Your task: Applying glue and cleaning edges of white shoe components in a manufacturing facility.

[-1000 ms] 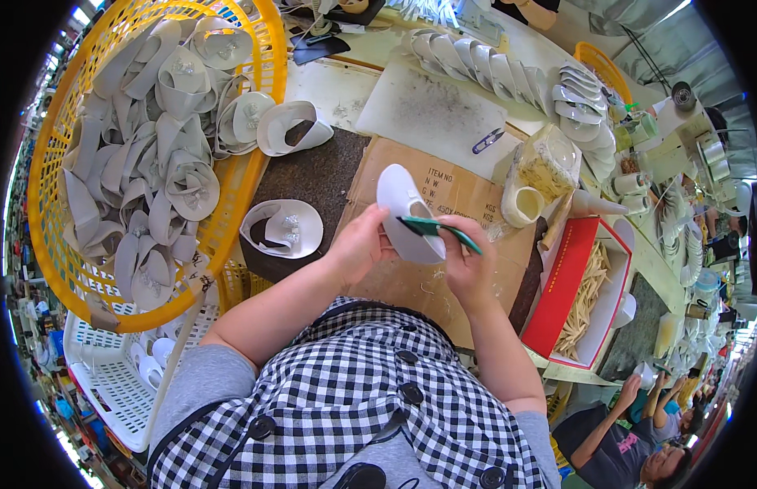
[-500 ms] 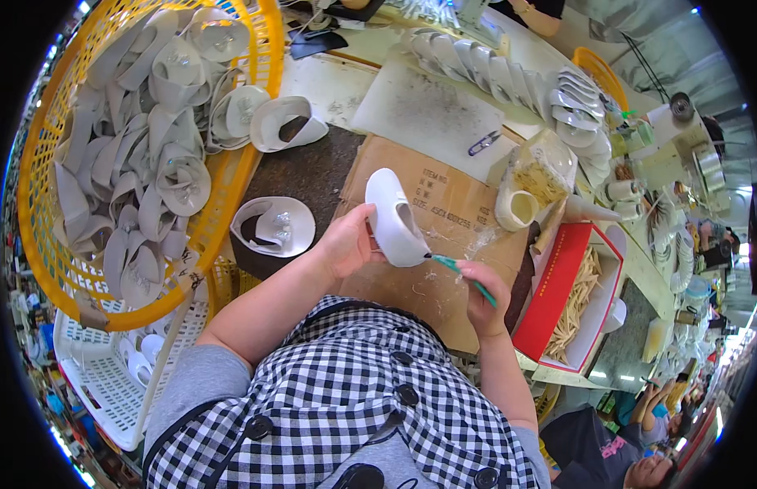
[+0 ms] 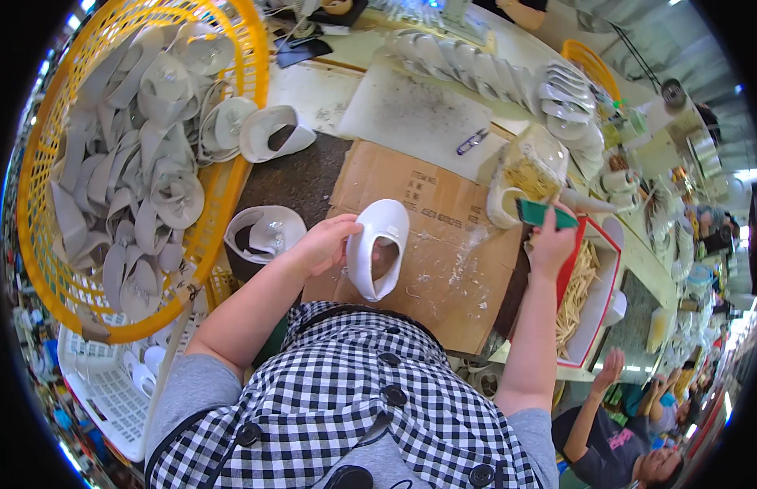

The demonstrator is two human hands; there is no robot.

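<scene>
Left hand (image 3: 328, 246) clamps the white shoe upper (image 3: 362, 259) by 1 side, sensibly: it looks light, bendable. Right hand (image 3: 550, 248) clamps a green tool (image 3: 546, 213).

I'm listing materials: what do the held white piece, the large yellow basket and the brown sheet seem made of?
White piece: perhaps synthetic leather or plastic, given its smooth, soft sheen. Yellow basket: probably moulded plastic, from its glossy, regular lattice. Brown sheet: likely matt cardboard, by its tan colour and box-style print.
</scene>
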